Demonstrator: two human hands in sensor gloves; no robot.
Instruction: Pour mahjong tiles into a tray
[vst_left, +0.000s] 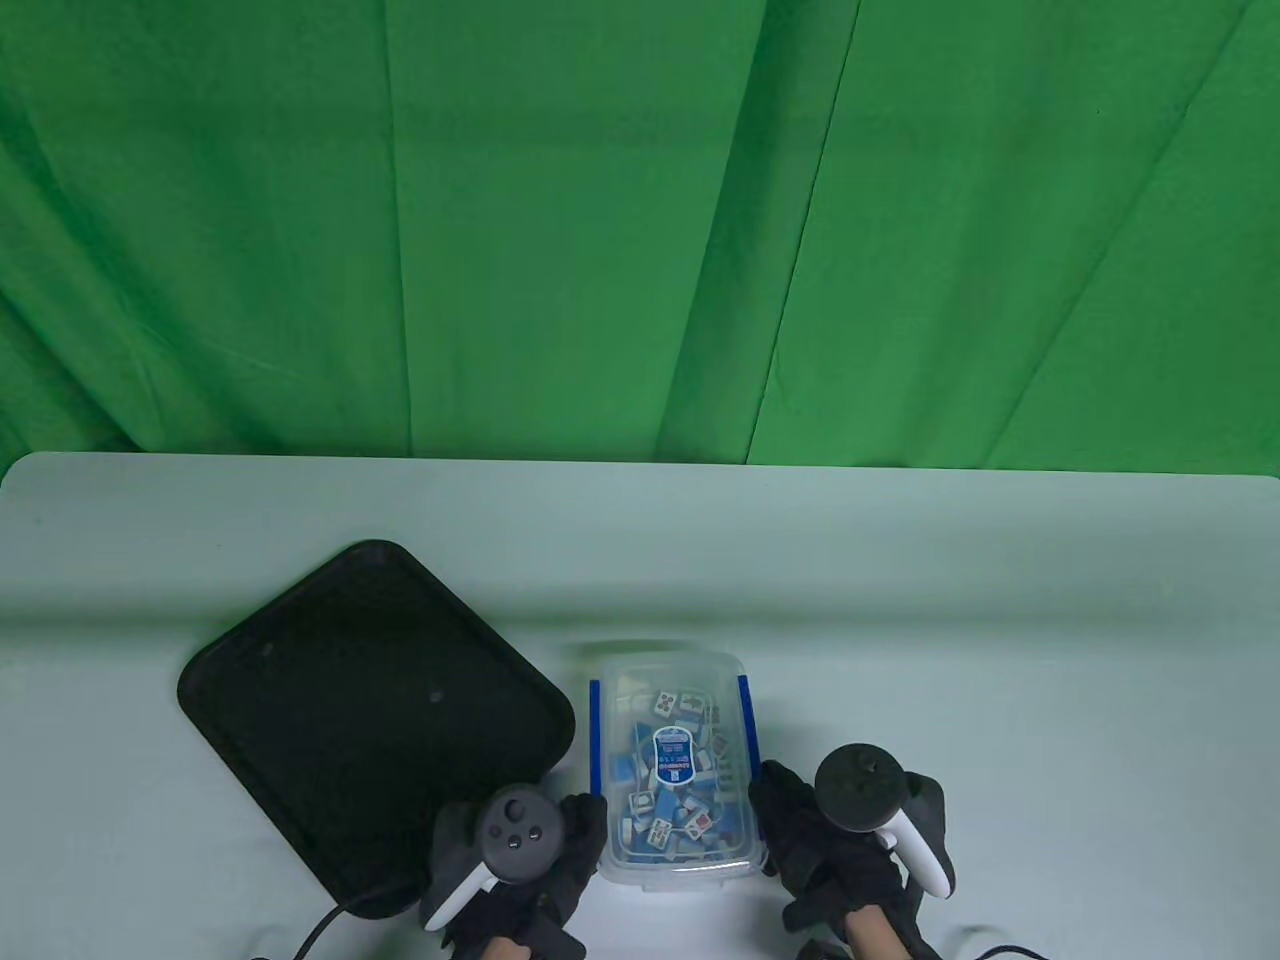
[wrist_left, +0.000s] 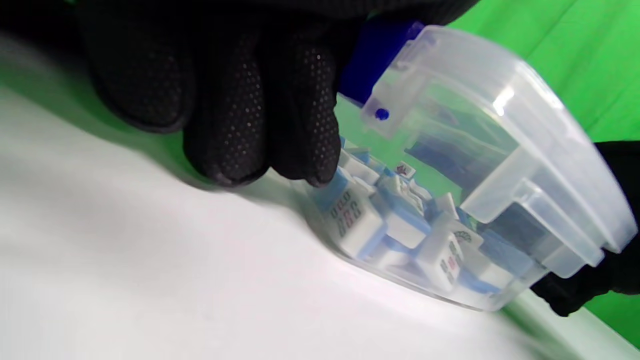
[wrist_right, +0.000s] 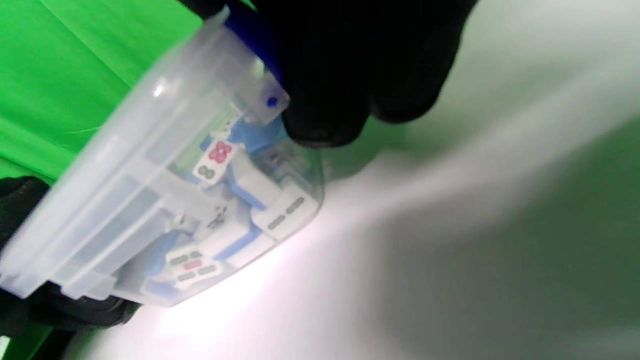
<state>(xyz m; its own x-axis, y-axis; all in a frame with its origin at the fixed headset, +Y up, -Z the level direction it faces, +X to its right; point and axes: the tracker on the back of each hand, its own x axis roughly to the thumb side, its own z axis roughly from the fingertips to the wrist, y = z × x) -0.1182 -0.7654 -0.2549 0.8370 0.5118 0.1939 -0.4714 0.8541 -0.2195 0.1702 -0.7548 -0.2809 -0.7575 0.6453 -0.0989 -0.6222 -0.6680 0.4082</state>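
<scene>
Green cloth backs the white tabletop (vst_left: 900, 600); near its front edge, left hand (vst_left: 515, 850) and right hand (vst_left: 850, 830) grip the lidded clear plastic box (vst_left: 672, 765) of blue-backed mahjong tiles (wrist_left: 400, 225); empty black tray (vst_left: 370, 710) just beside.

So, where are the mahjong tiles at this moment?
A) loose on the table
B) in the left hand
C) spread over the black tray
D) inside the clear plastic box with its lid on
D: the mahjong tiles show through the lidded clear plastic box; the black tray holds none.
</scene>
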